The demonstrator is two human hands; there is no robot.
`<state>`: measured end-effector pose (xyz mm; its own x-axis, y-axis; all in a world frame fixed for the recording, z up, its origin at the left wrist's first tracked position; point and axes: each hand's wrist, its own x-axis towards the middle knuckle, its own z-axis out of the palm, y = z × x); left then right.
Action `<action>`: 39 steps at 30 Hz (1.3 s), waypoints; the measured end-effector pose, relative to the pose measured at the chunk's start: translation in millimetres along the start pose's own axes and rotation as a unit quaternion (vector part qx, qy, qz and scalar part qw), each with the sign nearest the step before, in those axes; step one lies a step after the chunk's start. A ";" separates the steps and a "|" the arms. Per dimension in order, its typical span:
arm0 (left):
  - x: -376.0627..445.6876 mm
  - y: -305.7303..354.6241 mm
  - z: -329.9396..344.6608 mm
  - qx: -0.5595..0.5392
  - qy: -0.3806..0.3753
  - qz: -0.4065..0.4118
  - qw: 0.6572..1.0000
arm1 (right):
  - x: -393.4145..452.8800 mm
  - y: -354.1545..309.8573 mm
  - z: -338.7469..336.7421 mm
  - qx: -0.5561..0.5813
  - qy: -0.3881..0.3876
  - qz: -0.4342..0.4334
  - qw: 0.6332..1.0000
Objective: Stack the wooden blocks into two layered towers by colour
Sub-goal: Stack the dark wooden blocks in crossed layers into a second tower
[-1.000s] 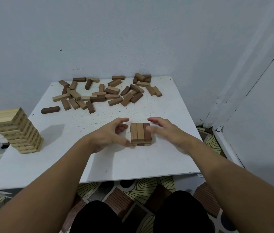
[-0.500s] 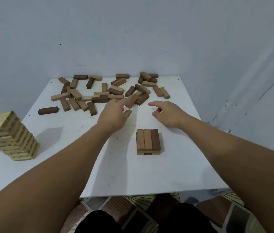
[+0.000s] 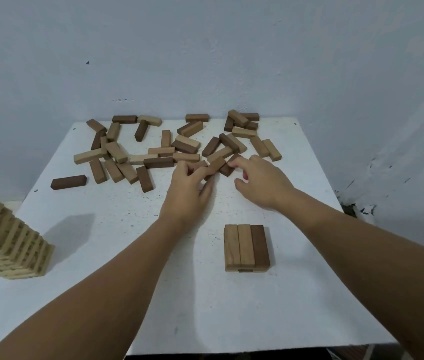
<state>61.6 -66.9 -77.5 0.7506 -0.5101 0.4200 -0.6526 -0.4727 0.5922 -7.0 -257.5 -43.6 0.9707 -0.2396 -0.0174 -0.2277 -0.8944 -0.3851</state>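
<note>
Blocks half hidden under two reaching hands

Fingertips of both hands sit among the scattered blocks (image 3: 158, 152) at the far tabletop (image 3: 101, 294), partly covering what they touch. The left hand (image 3: 188, 189) curls round a brown block (image 3: 216, 165); the right hand (image 3: 262, 181) pinches a darker block (image 3: 229, 166). The loose heap overlaps too much to count. Nearer, the brown stack (image 3: 246, 246) shows three blocks on top, its lower layer barely peeking out. One pale tower (image 3: 8, 245) is cut off at the left edge.
</note>
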 end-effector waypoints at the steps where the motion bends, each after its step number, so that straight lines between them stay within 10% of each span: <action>1: -0.8 0.4 -1.1 -0.005 0.004 -0.003 1.000 | -0.8 -0.4 1.8 0.022 0.009 -0.005 1.000; 23: 1.5 -0.6 -3.8 -0.066 -0.031 -0.123 0.990 | 9.1 -5.0 7.4 0.193 0.032 0.020 0.981; 39: 0.7 2.9 -5.7 -0.057 -0.028 -0.123 0.990 | 41.0 -3.9 -1.4 0.043 0.134 0.097 0.985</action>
<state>60.9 -64.5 -71.6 0.8767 -0.4299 0.2157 -0.4317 -0.5055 0.7471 33.6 -264.3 -41.6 0.8516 -0.5046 0.1419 -0.3882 -0.7891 -0.4760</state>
